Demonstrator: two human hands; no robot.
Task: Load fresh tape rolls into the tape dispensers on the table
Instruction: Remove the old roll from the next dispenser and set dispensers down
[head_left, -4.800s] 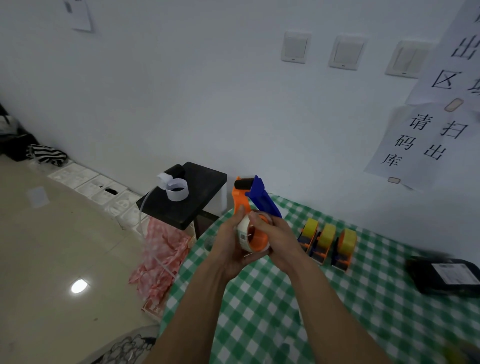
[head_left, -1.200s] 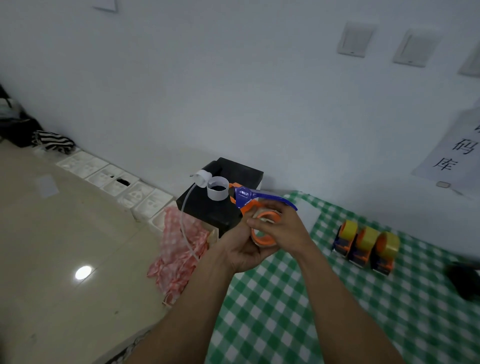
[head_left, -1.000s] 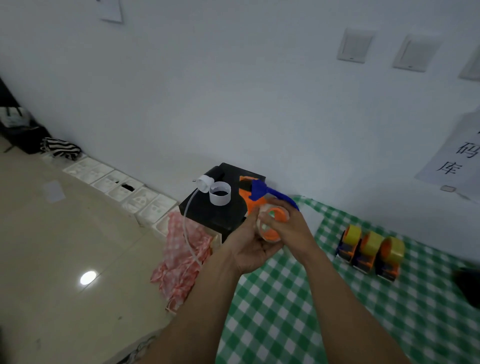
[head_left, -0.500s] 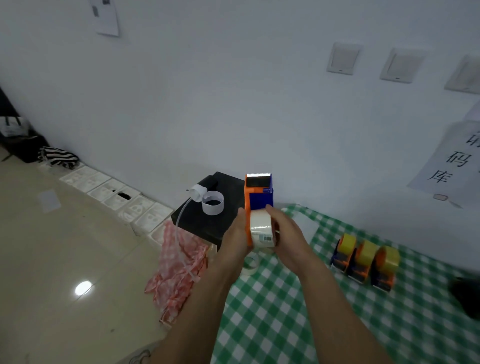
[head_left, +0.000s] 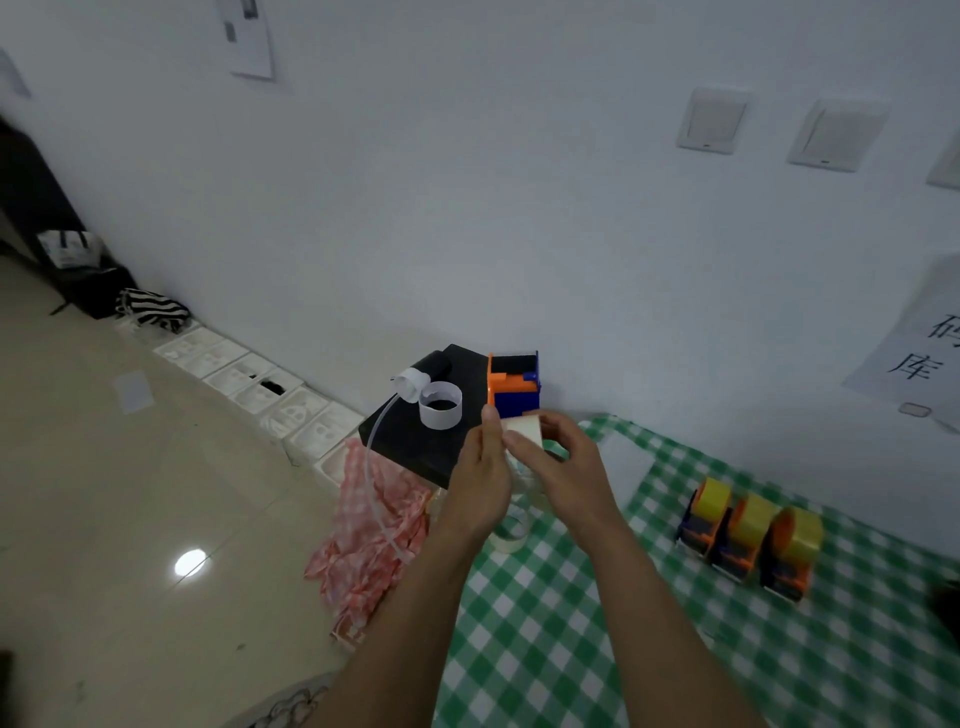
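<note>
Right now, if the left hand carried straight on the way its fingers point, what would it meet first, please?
The orange-and-blue tape dispenser: the left hand points up and away, its fingers right at the dispenser's lower edge. Beyond looks like wall, though depth is unclear.

Worktop (head_left: 545, 623), green-white checked. Three loaded dispensers (head_left: 748, 540) stand in a touching row toward 2 o'clock. One pale tape roll (head_left: 509, 535) lies flat near the 10 o'clock edge.

Upright orange-blue dispenser (head_left: 513, 387), white roll (head_left: 524, 430) at base; three yellow-roll dispensers (head_left: 748, 535) standing side by side.
</note>
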